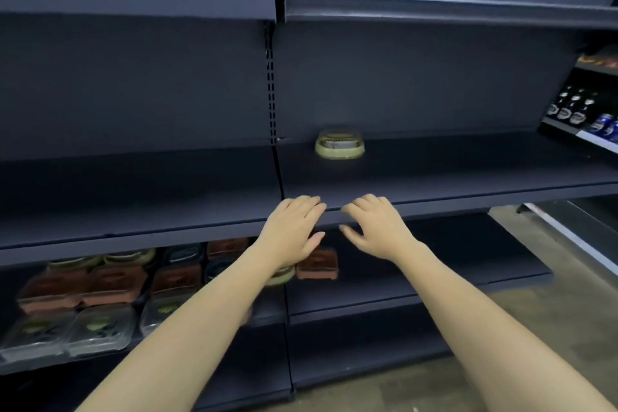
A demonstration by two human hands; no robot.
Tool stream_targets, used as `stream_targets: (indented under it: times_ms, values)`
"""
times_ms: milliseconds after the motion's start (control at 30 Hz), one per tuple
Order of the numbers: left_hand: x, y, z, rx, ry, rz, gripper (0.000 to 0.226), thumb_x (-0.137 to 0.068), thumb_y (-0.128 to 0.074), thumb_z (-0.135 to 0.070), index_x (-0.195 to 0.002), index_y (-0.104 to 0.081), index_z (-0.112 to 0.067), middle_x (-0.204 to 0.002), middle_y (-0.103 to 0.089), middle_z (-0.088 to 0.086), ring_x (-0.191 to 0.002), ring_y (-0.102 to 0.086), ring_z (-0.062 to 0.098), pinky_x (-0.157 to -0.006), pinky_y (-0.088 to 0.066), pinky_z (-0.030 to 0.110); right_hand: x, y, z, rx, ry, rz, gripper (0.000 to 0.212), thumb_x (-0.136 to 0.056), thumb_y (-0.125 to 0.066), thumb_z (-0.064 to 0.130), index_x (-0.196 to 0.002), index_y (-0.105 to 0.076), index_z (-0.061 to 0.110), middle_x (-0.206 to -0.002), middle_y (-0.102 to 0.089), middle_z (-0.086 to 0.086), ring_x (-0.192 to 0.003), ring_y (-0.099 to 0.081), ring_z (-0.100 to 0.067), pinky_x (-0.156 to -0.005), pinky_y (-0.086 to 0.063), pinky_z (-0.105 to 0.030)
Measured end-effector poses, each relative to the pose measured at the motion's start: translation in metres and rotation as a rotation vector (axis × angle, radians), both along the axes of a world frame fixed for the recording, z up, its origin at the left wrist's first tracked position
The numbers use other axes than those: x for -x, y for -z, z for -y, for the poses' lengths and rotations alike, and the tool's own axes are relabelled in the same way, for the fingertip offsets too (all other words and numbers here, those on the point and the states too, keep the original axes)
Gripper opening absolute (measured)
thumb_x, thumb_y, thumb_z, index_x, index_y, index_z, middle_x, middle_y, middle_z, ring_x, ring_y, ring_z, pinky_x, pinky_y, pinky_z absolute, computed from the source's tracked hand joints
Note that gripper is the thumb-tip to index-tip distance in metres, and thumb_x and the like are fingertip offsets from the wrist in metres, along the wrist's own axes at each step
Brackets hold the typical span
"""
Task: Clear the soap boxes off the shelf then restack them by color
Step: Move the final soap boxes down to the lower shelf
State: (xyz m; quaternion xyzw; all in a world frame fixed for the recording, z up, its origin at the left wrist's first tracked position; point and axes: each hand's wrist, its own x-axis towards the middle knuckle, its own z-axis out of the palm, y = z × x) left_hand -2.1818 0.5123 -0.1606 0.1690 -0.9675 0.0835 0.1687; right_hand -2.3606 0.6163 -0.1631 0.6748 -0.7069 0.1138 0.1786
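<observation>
Both hands hang empty with fingers loosely spread at the front lip of the middle shelf (434,174), the left hand (294,227) just beside the right hand (376,227), seemingly poised to reach inward. One cream-green soap box (339,145) sits alone at the back of that shelf. On the lower shelf (368,298), the other soap boxes (110,284), terracotta, cream, dark and clear, lie mixed, probably awaiting restacking by colour.
</observation>
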Motion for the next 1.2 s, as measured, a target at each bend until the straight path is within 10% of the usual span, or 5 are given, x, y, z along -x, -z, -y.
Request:
stream_targets:
  times_ms: [300, 533, 767, 1200]
  values:
    - [0.036, -0.024, 0.063, -0.031, -0.218, -0.058, 0.057, -0.096, -0.04, -0.043, -0.146, -0.029, -0.016, -0.155, -0.023, 0.004, -0.143, -0.018, 0.021, -0.115, -0.011, 0.034, 0.057, -0.032, 0.062, -0.182, 0.082, -0.027, 0.062, -0.091, -0.047, 0.053, -0.146, -0.029, 0.03, -0.153, -0.027, 0.0, -0.142, -0.018, -0.024, -0.112, -0.015, -0.039]
    - [0.054, -0.01, 0.1, -0.077, -0.334, -0.081, 0.054, -0.096, -0.043, -0.037, -0.144, -0.035, -0.013, -0.154, -0.026, 0.007, -0.143, -0.02, 0.024, -0.116, -0.011, 0.037, 0.098, -0.034, 0.122, -0.409, 0.114, -0.025, 0.078, -0.089, -0.046, 0.059, -0.15, -0.004, 0.034, -0.158, 0.011, 0.0, -0.145, 0.012, -0.026, -0.116, 0.005, -0.048]
    - [0.049, 0.0, 0.128, -0.107, -0.511, -0.087, 0.053, -0.083, -0.039, -0.04, -0.113, -0.066, -0.006, -0.121, -0.063, 0.016, -0.111, -0.061, 0.033, -0.095, -0.044, 0.05, 0.125, -0.035, 0.177, -0.344, 0.089, 0.059, 0.087, -0.083, -0.057, 0.058, -0.15, -0.008, 0.033, -0.153, -0.009, -0.008, -0.14, -0.008, -0.032, -0.115, -0.007, -0.043]
    - [0.049, -0.002, 0.156, -0.095, -0.534, -0.156, 0.055, -0.098, -0.037, -0.039, -0.147, -0.028, -0.014, -0.156, -0.019, 0.009, -0.145, -0.012, 0.022, -0.116, 0.001, 0.034, 0.152, -0.026, 0.223, -0.279, 0.078, 0.057, 0.092, -0.075, -0.064, 0.06, -0.148, -0.021, 0.027, -0.152, -0.022, 0.002, -0.141, -0.012, -0.026, -0.114, -0.01, -0.052]
